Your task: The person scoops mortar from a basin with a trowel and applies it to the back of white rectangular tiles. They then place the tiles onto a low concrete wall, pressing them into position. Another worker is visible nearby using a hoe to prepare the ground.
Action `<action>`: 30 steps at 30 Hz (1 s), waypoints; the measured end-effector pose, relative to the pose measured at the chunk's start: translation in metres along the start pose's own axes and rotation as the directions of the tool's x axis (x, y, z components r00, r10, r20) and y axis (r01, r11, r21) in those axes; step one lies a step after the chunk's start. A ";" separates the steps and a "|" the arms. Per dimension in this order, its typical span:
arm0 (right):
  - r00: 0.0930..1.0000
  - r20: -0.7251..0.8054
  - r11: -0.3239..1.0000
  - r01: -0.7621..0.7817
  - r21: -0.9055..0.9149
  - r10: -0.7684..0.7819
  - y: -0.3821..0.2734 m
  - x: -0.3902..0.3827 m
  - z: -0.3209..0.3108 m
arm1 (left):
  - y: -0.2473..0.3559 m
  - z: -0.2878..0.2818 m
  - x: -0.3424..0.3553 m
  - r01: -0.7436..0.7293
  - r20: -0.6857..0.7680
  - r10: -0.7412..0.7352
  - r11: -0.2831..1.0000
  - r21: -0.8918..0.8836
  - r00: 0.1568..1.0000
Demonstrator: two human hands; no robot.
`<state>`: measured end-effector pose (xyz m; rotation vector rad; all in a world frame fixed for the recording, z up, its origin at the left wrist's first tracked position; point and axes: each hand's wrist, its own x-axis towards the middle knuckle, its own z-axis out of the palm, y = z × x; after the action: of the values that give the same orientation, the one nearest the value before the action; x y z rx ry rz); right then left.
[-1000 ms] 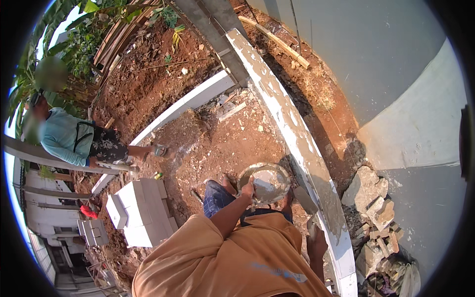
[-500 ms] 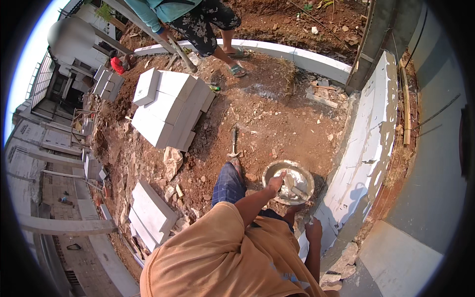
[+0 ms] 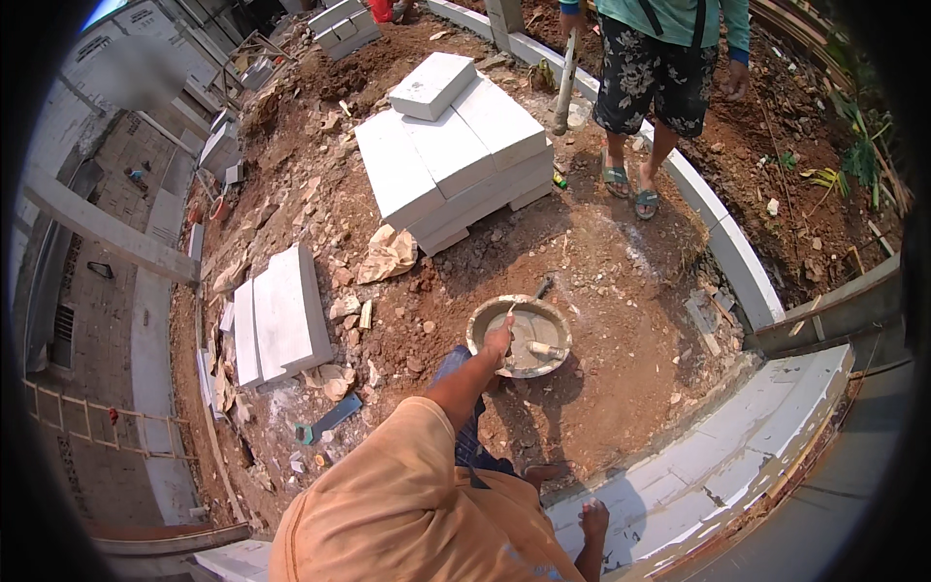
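Note:
My left hand [image 3: 498,341] grips the left side of a round, mortar-stained basin [image 3: 532,363], held out above the dirt. A tool with a pale handle [image 3: 546,348] lies in the wet grey mix. Just beyond the basin a hammer [image 3: 543,287] shows, partly hidden. My right hand [image 3: 592,519] is low at my right, fingers curled beside the white block wall [image 3: 737,432]; what they hold, if anything, I cannot make out.
Stacked white blocks [image 3: 455,151] stand ahead, more [image 3: 274,317] at left beside a saw [image 3: 332,420] and paper scraps [image 3: 386,255]. A co-worker [image 3: 648,87] in teal stands holding a tool [image 3: 565,87] by a low block border [image 3: 729,254]. Another person in red [image 3: 383,12] is farther back.
My view has swung left from the right-hand wall toward the stacks and co-worker, who now appears at top right. My left hand still holds the basin; my right hand's grey tool is indistinct now.

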<state>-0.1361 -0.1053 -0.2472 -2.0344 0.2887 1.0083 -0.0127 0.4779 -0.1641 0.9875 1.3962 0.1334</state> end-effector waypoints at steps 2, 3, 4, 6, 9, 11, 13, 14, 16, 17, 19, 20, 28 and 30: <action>0.998 0.043 0.999 -0.046 0.029 0.044 -0.083 0.002 -0.008 | 0.020 -0.019 0.029 0.020 -0.111 -0.025 0.999 -0.042 0.993; 0.995 0.067 0.997 -0.071 0.039 0.068 -0.119 -0.002 -0.011 | 0.024 -0.038 0.047 0.019 -0.105 -0.035 0.989 -0.143 0.994; 0.995 0.066 0.997 -0.073 0.018 0.072 -0.131 0.003 -0.011 | 0.031 -0.050 0.057 0.004 -0.122 -0.028 0.981 -0.195 0.992; 0.994 0.082 0.997 -0.073 -0.025 0.074 -0.160 0.014 -0.007 | 0.038 -0.067 0.096 -0.025 -0.266 -0.044 0.967 -0.254 0.963; 0.992 0.067 0.994 -0.106 -0.025 0.107 -0.181 0.017 0.004 | 0.050 -0.078 0.138 -0.016 -0.328 -0.080 0.960 -0.279 0.941; 0.958 0.119 0.958 -0.243 -0.152 0.261 -0.190 0.021 0.006 | 0.071 -0.080 0.146 -0.023 -0.308 -0.084 0.944 -0.330 0.948; 0.926 0.083 0.928 -0.359 -0.103 0.368 -0.184 0.026 0.000 | 0.084 -0.090 0.150 -0.042 -0.297 -0.088 0.913 -0.406 0.951; 0.907 0.100 0.904 -0.388 -0.179 0.409 -0.183 0.030 -0.012 | 0.082 -0.104 0.159 -0.005 -0.256 -0.110 0.912 -0.410 0.960; 0.881 0.130 0.867 -0.405 -0.290 0.455 -0.229 0.050 0.007 | 0.072 -0.113 0.170 0.053 -0.248 -0.165 0.914 -0.403 0.955; 0.867 0.127 0.843 -0.419 -0.338 0.482 -0.264 0.047 0.021 | 0.064 -0.114 0.173 0.086 -0.198 -0.191 0.893 -0.441 0.961; 0.940 0.255 0.850 -0.062 -0.523 0.226 -0.292 0.066 0.015 | 0.056 -0.123 0.159 0.229 -0.009 -0.255 0.881 -0.414 0.967; 0.947 0.208 0.891 -0.135 -0.434 0.245 -0.331 0.071 0.051 | 0.064 -0.135 0.155 0.270 0.033 -0.274 0.905 -0.329 0.961; 0.844 0.463 0.713 0.499 -0.493 -0.270 -0.713 0.063 0.189 | 0.077 -0.293 0.137 -0.078 0.031 0.073 0.952 0.295 0.997; 0.819 0.511 0.682 0.530 -0.504 -0.259 -0.771 0.077 0.205 | 0.108 -0.322 0.136 -0.016 -0.076 0.046 0.933 0.359 0.996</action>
<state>0.1992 0.5491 0.0717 -2.2333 -0.8147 1.3062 -0.2068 0.7876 -0.1535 1.3192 1.5131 -0.0622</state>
